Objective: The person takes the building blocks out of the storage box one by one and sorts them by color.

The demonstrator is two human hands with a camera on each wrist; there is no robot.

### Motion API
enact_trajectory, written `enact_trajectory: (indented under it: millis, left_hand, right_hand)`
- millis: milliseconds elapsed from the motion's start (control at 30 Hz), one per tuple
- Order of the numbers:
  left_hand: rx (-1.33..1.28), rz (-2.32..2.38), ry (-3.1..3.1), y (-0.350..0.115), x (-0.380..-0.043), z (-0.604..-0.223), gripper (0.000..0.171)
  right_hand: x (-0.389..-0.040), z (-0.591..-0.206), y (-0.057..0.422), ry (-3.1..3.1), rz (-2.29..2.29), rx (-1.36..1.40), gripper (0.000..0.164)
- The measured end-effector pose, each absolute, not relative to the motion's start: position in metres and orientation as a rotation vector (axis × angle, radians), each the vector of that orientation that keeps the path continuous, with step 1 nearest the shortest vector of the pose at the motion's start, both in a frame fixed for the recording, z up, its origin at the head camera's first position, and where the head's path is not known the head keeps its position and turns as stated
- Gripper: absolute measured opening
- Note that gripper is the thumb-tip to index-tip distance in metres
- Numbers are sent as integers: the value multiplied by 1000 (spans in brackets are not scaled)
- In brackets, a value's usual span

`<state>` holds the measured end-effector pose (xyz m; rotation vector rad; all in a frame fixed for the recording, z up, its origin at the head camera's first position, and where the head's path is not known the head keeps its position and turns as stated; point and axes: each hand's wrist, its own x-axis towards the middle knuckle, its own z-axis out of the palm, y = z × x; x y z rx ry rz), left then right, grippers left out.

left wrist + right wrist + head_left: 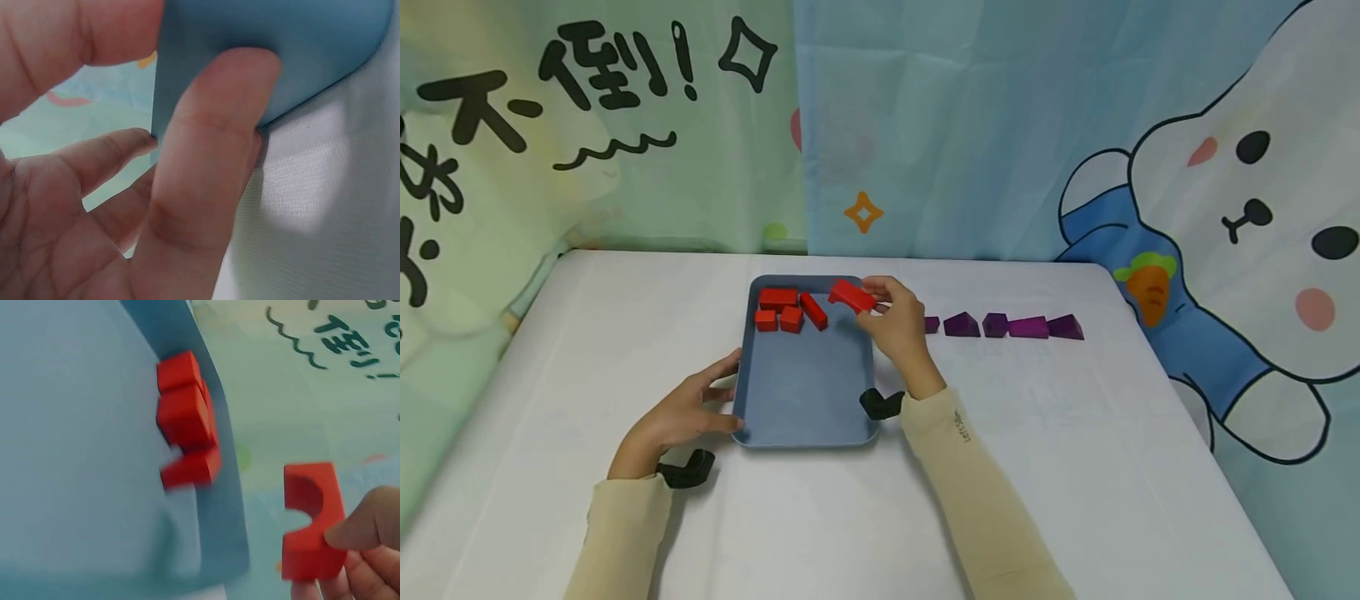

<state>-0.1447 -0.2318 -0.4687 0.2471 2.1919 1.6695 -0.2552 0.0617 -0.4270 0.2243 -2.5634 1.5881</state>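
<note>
My right hand [898,321] pinches a red arch block [852,295] over the back right of the blue-grey tray [808,392]. In the right wrist view, the block's half-round cutout [306,499] shows, with the thumb pressed on its face. Inside the tray, at the back left, lie several red blocks: a larger one [778,298], two small cubes [766,320] and a slanted bar [813,311]. My left hand [688,408] rests against the tray's left side, its fingers spread and the thumb near the front left corner. The left wrist view has the thumb [212,144] flat on the tray's outer wall [319,50].
To the right of the tray, several purple blocks [1028,327] stand in a row on the white tabletop [1075,467], partly hidden by the right hand. A patterned curtain [940,125] hangs behind the table. Black mounts [688,469] sit at both wrists.
</note>
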Motion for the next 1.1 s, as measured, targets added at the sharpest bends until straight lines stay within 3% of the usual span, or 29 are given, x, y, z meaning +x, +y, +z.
enact_trajectory:
  millis: [500,1100]
  left_hand:
    - [208,1657,2185,-229,-144,-466,108]
    - [216,1666,2171,-231,-143,-467,108]
  right_hand:
    - [-245,-438,168,-2790,1416,477,44]
    - [-257,-458,203,-2916,1460,687,50]
